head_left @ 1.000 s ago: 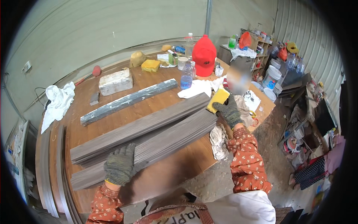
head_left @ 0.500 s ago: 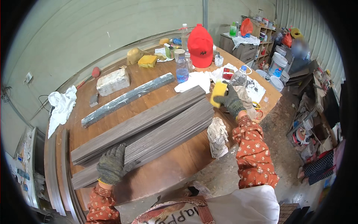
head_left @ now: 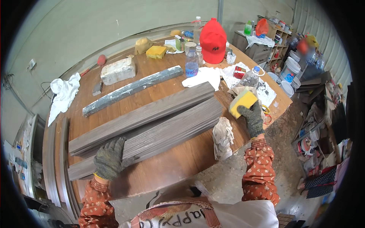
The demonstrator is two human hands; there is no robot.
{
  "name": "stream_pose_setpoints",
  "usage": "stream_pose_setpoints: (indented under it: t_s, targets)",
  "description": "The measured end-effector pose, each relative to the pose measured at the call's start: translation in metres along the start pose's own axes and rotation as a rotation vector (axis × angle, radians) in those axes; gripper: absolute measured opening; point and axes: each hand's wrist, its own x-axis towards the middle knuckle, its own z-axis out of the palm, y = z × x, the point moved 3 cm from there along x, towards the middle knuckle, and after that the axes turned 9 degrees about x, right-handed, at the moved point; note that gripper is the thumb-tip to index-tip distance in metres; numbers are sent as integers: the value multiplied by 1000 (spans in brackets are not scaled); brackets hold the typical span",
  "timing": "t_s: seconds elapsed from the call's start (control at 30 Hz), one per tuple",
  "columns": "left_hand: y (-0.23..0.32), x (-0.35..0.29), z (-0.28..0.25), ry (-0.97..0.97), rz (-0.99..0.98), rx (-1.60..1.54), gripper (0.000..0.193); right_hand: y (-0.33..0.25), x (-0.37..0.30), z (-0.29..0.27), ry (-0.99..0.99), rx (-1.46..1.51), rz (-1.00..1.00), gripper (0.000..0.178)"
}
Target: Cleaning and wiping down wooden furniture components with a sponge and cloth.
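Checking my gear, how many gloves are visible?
2: one on your left hand, on the grey strips; one on your right hand, holding the yellow sponge. Others may be hidden.

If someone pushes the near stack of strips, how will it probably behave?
The near stack may slide apart, as its strips look loose, with no band visible. The long strips look thin, so one alone could bend. The left hand on top would probably steady it.

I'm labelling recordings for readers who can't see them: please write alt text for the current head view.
A gloved right hand holds a yellow sponge over the right side of a brown table, while the gloved left hand rests on the nearer of two stacks of grey strips. Beyond lie a long grey bar, bottles and a red cap.
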Motion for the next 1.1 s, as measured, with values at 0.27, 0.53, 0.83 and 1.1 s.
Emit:
stream_pose_setpoints:
  t_s: [0.27,0.53,0.83,1.1]
  targets:
    - [4,2,-8,19,22,-2,72,9,2,42,285,164,-187,74]
    - [5,0,-10,86,31,16,71,4,33,45,-3,49,-80,81]
    - [3,-2,-12,58,7,-8,72,-23,-6,63,122,-75,-291,84]
    - [2,3,-9,22,-28,-71,73,-3,-106,181,9,197,-263,93]
